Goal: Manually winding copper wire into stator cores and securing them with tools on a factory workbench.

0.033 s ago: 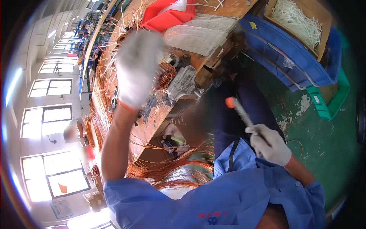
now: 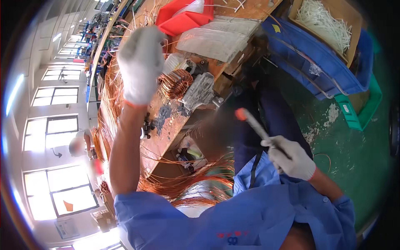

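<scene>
My left hand (image 2: 141, 66), in a white knitted glove, is raised over the bench with its fingers curled in; what they hold, if anything, is hidden. Just right of it on the bench sits a ring-shaped copper wire coil (image 2: 177, 84), partly behind the glove. Against the coil lies a block wrapped in clear plastic (image 2: 200, 91). My right hand (image 2: 291, 157), also gloved, is closed round a stick-like tool (image 2: 256, 127) with a grey shaft, a dark grip part and an orange-red end. That tool is held over my lap, apart from the coil.
Loose copper wires (image 2: 183, 183) trail off the wooden bench (image 2: 164, 139) beside me. Beyond the coil stand a red bin (image 2: 183, 23) and a flat whitish sheet (image 2: 218, 39). At right are a blue crate (image 2: 308, 58), a cardboard box of white strips (image 2: 325, 25) and a green crate (image 2: 354, 112).
My left hand has shifted left and slightly up, uncovering more of the copper coil. My right hand and the tool have moved a little to the left.
</scene>
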Tool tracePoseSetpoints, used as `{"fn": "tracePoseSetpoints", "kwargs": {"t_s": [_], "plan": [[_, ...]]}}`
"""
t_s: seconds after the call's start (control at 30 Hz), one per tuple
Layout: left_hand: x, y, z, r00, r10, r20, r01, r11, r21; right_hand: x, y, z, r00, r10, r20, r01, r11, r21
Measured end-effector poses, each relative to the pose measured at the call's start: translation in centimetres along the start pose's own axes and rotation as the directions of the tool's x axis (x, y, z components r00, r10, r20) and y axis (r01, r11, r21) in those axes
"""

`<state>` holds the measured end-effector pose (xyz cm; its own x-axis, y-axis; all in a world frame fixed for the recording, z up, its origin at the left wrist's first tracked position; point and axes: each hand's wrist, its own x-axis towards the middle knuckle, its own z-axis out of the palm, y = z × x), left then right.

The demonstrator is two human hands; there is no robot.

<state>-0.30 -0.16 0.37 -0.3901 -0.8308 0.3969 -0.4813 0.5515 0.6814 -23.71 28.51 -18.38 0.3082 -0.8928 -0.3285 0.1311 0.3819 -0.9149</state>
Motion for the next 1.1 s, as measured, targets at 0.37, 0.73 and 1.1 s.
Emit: {"fn": "tracePoseSetpoints", "kwargs": {"t_s": [0.37, 0.73, 1.1], "plan": [[0.0, -13.1, 2.0, 0.814, -0.576, -0.077, 0.318, 0.551, -0.772, 15.5, -9.1, 7.5, 0.944, -0.009, 0.330, -0.211, 0.752, 0.625], [1.1, -14.0, 1.1, 0.786, -0.617, 0.026, 0.482, 0.587, -0.651, 11.9, -8.9, 7.6, 0.943, 0.093, 0.319, -0.288, 0.707, 0.645], [4.8, -8.2, 2.5, 0.825, -0.461, 0.327, 0.292, 0.843, 0.452, 0.1, -0.4, -3.6, 0.975, -0.092, 0.203, 0.166, 0.907, -0.386]]}}
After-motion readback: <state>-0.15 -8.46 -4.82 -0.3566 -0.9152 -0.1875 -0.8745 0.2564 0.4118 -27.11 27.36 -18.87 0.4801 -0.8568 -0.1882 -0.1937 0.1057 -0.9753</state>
